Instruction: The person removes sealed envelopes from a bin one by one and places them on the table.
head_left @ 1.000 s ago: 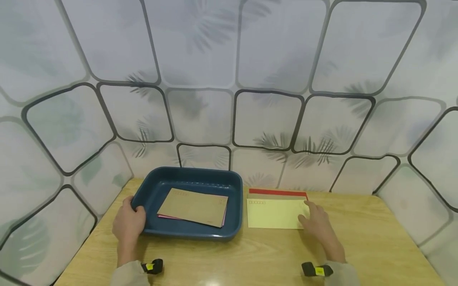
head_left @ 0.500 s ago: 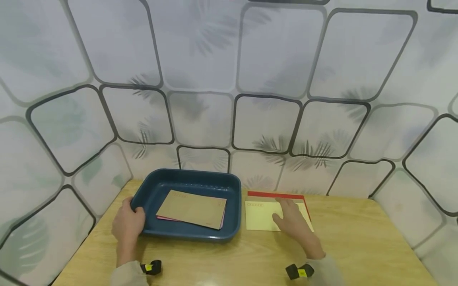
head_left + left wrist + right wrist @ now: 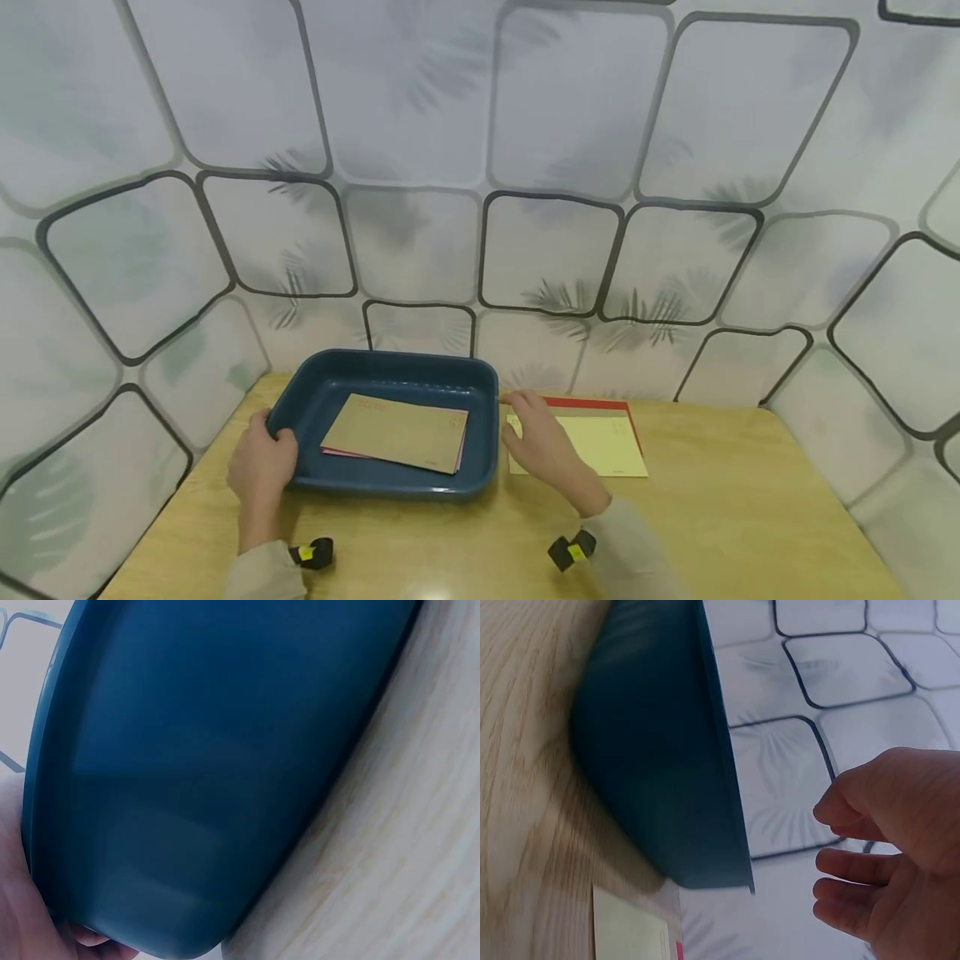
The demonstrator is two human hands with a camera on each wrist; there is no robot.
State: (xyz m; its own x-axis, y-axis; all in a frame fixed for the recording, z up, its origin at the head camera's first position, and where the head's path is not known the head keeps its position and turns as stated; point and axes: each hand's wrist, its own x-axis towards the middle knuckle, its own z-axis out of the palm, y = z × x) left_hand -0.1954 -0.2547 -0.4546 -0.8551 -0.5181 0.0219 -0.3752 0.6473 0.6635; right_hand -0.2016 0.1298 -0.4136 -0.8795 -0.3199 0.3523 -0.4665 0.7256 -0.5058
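A dark blue plastic tray (image 3: 390, 485) stands on the table with a few envelopes in it, a brown envelope (image 3: 393, 433) on top and pink edges showing below. My left hand (image 3: 262, 461) grips the tray's left rim, thumb on the upper edge, fingers curled under it in the left wrist view. Beside the right rim hovers my right hand (image 3: 543, 442), holding nothing. In the right wrist view its fingers are relaxed and apart from the tray wall (image 3: 660, 750). Under that hand lie a pale yellow envelope (image 3: 611, 446), a brown one and a red envelope (image 3: 588, 403), partly hidden.
The light wooden table (image 3: 720, 492) stretches to the right and in front of the tray. Behind it rises a patterned wall covering (image 3: 420, 242) with line shapes and leaf shadows, and it closes in on both sides.
My right hand has moved left across the envelopes, from their right end to beside the tray's right rim. My left hand stays on the left rim, and the tray and envelopes look unmoved.
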